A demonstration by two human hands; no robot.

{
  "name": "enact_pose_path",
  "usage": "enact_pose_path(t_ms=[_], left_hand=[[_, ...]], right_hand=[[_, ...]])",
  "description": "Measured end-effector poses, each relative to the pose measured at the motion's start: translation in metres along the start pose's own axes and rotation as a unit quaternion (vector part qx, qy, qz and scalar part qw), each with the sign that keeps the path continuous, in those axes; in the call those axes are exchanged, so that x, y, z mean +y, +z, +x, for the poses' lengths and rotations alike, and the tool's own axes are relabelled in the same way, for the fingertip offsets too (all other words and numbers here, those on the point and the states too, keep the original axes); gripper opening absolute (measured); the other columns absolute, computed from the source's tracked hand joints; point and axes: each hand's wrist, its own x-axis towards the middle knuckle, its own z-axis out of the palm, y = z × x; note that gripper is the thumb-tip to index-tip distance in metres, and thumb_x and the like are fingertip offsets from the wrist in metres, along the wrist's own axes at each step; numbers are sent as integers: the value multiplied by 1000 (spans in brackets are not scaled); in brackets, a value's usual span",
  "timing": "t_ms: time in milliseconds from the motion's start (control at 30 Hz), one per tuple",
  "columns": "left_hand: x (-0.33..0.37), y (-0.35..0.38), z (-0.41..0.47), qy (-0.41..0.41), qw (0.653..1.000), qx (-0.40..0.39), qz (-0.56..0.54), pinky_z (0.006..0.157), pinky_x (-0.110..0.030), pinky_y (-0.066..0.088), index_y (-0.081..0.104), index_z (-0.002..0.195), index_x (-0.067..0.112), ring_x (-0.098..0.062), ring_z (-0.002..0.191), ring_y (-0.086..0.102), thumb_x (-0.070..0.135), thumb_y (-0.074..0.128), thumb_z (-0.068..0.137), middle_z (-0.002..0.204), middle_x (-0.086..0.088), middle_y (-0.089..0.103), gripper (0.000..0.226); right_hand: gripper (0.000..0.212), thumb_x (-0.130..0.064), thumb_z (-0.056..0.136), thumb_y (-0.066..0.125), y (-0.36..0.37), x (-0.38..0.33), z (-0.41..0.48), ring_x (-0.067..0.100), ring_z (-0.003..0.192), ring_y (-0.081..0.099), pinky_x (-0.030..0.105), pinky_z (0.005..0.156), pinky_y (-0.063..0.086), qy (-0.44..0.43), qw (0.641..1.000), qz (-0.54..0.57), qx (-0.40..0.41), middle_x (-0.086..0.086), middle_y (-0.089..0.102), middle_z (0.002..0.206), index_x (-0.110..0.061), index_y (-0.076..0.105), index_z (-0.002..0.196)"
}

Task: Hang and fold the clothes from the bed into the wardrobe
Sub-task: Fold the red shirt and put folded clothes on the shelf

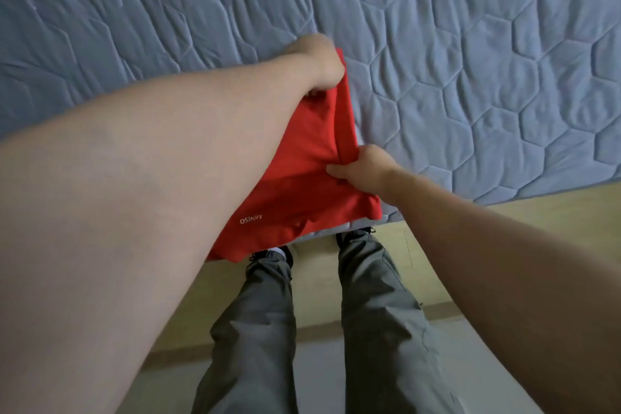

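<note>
At the bed (470, 77) edge the shirt (302, 185) lies half folded, partly overhanging. Left hand (322, 60) grips its far end, right hand (363, 168) pinches the folded side, fingers curled on cloth. If either hold slackens, the fold may spring open or the shirt may slip off.

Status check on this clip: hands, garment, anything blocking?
Left hand grips the red garment at its far end. Right hand pinches its right edge. Garment at the near edge of the quilted bed. No obstruction seen.

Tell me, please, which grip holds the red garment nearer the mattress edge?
The right-hand grip; the left-hand grip holds the red garment farther across the mattress.
</note>
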Motion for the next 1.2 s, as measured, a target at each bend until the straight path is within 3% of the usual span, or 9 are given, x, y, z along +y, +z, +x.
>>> enact_pose_path(t_ms=[100,200,333,433,567,767,900,1067,1200], left_hand=[[21,-19,9,-49,989,35,-132,70,-39,59,70,107,-1,-31,77,72,23,48,98,99,-20,74,33],[49,-43,18,-42,956,85,-279,82,-40,59,65,121,3,-34,102,70,24,50,97,115,-18,71,35],[77,-65,14,-18,922,80,-379,47,-24,45,62,81,20,-18,55,65,46,64,86,64,2,60,27],[63,-69,-5,-40,903,96,-417,51,-19,42,71,100,14,-12,62,66,63,74,69,73,4,66,58],[16,-68,-41,-86,873,144,-457,46,-18,36,50,64,20,-15,56,54,25,72,55,61,8,54,25],[-97,-49,-96,-223,715,181,-638,56,-27,44,53,65,12,-18,58,51,2,59,34,59,-3,50,32],[-169,-12,-111,-328,644,196,-663,80,-42,60,65,99,1,-23,76,62,3,63,39,88,-10,64,59],[-200,45,-113,-335,689,239,-597,93,-40,56,55,111,10,-24,100,69,10,80,74,116,-11,68,44],[-209,88,-120,-390,732,179,-529,104,-39,47,54,133,4,-30,122,60,49,69,87,134,-15,61,66]], right_hand=[[25,-35,86,74,-34,1,-2,3,54,59,18,54,43,-36,998,21,57,-10,64,64,-18,62,72],[19,-36,88,69,-78,2,-3,22,81,65,26,69,41,-53,986,-9,160,5,70,85,-19,60,84],[30,-46,88,63,-106,2,-14,34,101,61,36,78,47,-70,969,-74,224,11,67,103,-17,57,96],[33,-48,88,61,-90,-10,-36,36,98,59,37,71,42,-98,963,-122,217,8,60,97,-19,48,97],[36,-39,86,60,-37,-38,-79,37,87,59,37,65,38,-153,959,-148,187,13,61,96,-15,44,107],[25,-12,86,47,72,-84,-113,40,82,60,39,62,34,-208,958,-161,117,5,42,83,-14,39,109],[43,-10,91,46,130,-95,-99,41,96,64,40,66,37,-185,962,-194,57,14,55,107,-10,36,132],[76,-31,96,47,161,-92,-76,37,113,58,43,87,47,-169,965,-194,-48,17,55,129,-17,6,159],[58,-33,96,43,146,-83,-64,35,111,59,45,88,49,-243,958,-147,45,13,62,124,-25,32,153]])
